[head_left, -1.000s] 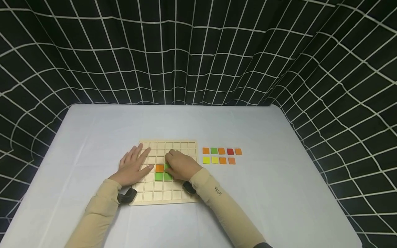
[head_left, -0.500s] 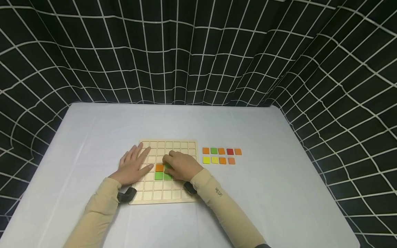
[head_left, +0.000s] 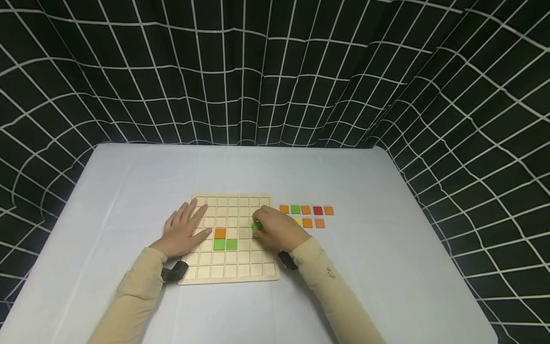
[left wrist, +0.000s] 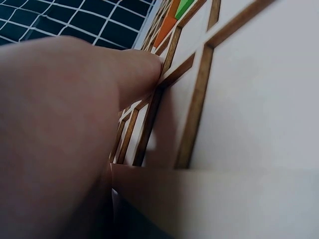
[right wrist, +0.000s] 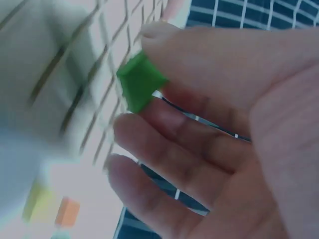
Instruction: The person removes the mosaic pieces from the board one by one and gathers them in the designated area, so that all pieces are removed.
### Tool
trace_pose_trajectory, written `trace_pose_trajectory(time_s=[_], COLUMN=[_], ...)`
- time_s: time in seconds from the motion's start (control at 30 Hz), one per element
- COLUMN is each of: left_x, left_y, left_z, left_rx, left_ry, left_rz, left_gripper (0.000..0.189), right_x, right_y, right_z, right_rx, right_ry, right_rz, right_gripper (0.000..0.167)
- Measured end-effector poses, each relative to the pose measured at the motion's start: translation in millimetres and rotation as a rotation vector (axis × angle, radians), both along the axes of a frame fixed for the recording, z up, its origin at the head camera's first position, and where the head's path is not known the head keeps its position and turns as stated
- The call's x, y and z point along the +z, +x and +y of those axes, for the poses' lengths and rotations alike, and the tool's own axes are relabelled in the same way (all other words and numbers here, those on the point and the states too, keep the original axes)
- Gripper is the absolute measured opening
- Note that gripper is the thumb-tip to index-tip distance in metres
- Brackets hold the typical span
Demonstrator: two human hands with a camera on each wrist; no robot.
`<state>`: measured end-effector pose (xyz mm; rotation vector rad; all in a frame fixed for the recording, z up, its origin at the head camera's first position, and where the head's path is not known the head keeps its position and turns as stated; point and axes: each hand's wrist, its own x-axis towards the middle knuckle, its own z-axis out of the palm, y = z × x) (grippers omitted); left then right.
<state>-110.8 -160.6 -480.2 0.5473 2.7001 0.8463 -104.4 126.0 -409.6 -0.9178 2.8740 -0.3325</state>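
Observation:
My right hand (head_left: pixel 278 230) pinches a green square tile (right wrist: pixel 141 82) between thumb and fingers, over the right part of a wooden grid board (head_left: pixel 227 277). In the right wrist view the tile is tilted near the board's ridges. My left hand (head_left: pixel 182 234) lies flat with spread fingers on the board's left side, its thumb (left wrist: pixel 142 72) touching the ridges in the left wrist view. Set in the board's cells are an orange tile (head_left: pixel 220 233) and, in the row nearer me, a green tile (head_left: pixel 219 244) beside another green tile (head_left: pixel 231 244).
Right of the board, loose square tiles lie in two rows on the white table (head_left: pixel 365 267). Among them are a green tile (head_left: pixel 295 209), a red tile (head_left: pixel 318 210), a yellow tile (head_left: pixel 298 221) and several orange ones. A black curtain with white grid lines (head_left: pixel 240 71) surrounds the table.
My right hand has lifted the green tile from the cell right of the orange tile and carried it rightward across the board. That cell now shows bare wood. The left hand has stayed put.

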Motion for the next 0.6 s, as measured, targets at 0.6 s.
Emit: trace_pose_trajectory(time_s=[0.6], left_x=[-2.1], left_y=[0.1], left_z=[-2.4], left_rx=[-0.009], left_ry=[0.026], left_rz=[-0.001], left_gripper=[0.073], right_x=[-17.1], right_y=[17.3], right_z=[63.4], right_rx=[-0.208], right_ry=[0.043], right_rz=[-0.076], right_gripper=[0.026])
